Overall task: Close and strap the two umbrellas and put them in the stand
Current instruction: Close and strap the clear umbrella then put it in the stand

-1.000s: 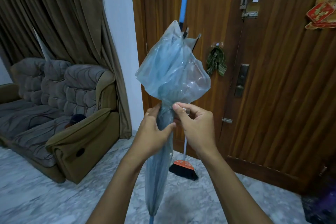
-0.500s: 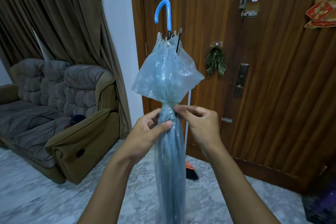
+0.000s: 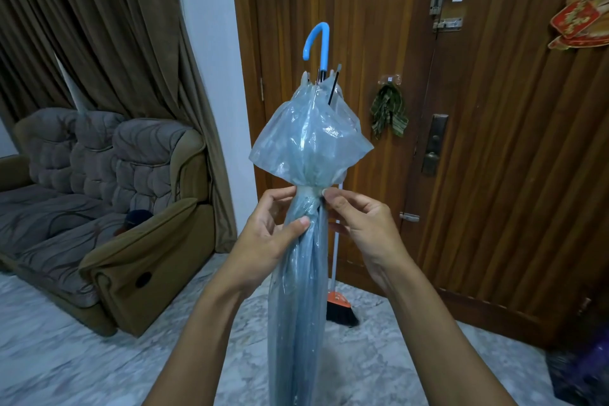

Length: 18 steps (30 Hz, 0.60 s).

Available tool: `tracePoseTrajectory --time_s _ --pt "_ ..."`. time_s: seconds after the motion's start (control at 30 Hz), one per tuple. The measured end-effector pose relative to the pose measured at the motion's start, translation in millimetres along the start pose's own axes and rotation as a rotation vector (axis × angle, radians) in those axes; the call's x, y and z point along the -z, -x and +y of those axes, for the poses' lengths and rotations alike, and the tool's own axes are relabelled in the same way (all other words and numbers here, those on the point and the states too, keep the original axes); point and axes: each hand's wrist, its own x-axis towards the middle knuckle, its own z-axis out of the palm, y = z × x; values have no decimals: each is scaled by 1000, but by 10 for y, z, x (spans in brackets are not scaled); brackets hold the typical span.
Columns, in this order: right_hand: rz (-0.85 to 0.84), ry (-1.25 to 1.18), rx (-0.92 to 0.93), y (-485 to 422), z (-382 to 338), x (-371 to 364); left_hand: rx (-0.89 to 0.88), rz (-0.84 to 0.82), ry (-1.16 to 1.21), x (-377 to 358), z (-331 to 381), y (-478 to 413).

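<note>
The closed umbrella (image 3: pixel 296 290) stands upright at frame centre, long axis vertical, blue hooked handle (image 3: pixel 318 43) uppermost, its canopy cinched by a pale strap (image 3: pixel 309 191) level with both hands. The left hand (image 3: pixel 267 234) grips the folds just below the strap; the right hand (image 3: pixel 359 227), equally near, pinches the strap's right end. Against the frame one second earlier, the umbrella sits lower and straighter.

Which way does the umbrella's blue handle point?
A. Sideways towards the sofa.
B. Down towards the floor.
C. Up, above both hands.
C: the blue handle hooks up at the top, while the left hand grips the umbrella and the right hand pinches its strap lower down.
</note>
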Motion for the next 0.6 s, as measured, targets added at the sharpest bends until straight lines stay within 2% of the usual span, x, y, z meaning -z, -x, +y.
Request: tracePoseTrajectory --time_s 0.4,0.5,0.6 --pt "-54 -87 -156 -32 43 32 -20 -10 -73 -8 -21 -3" --pt "-132 -154 -205 -21 77 26 -26 -10 -84 -12 -31 -3" --pt "-146 -179 -181 -5 78 0 -28 -18 -100 -6 -41 2"
